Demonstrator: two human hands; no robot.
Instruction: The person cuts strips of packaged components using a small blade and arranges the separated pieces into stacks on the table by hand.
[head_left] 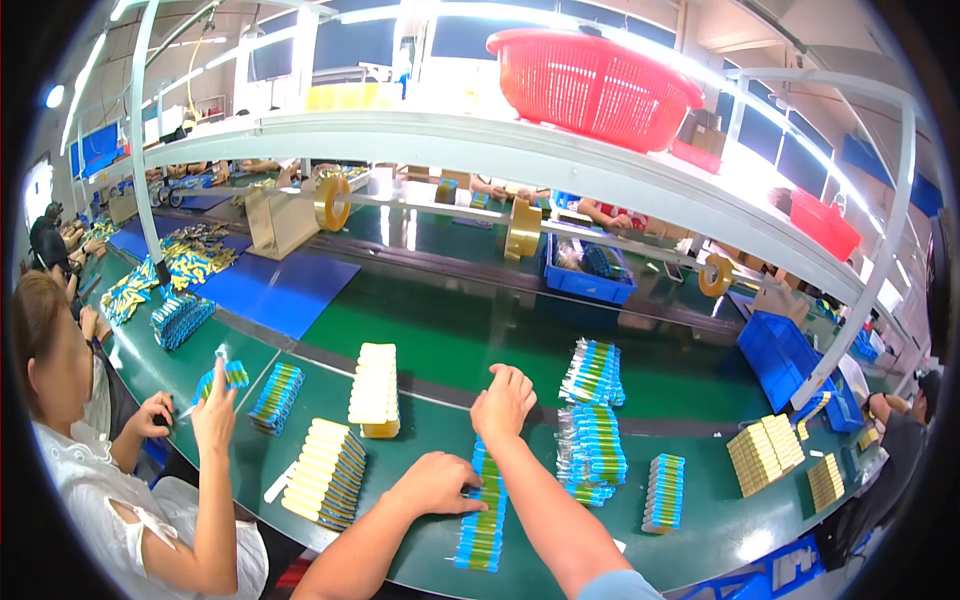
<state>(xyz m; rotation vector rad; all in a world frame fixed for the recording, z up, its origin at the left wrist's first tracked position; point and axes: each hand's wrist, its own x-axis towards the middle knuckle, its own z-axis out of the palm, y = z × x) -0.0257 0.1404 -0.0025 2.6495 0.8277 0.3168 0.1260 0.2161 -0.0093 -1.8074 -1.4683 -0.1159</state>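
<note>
- The left hand lies palm down, fingers curled, on the near end of the row of blue packs; its grip rests on the packs, and whether it clasps one cannot be told.
- The right hand reaches further out along the same row, forearm crossing it diagonally; its fingers are bent into a loose fist at the far end of the row, and the grip is closed, with no object visibly enclosed.
- The row of blue packs is a long, narrow line of flat, glossy wrapped pieces with blue, yellow and green bands, running away from the person on the green table.
- Right of the row stand further bundles of striped packs, with a smaller bundle beyond.
- Left of the row lie two blocks of pale yellow packs and, smooth and rectangular.
- Far left of the row, a co-worker's hand holds up a small blue pack.
- Above the row, a red mesh basket sits on a white shelf.
</note>
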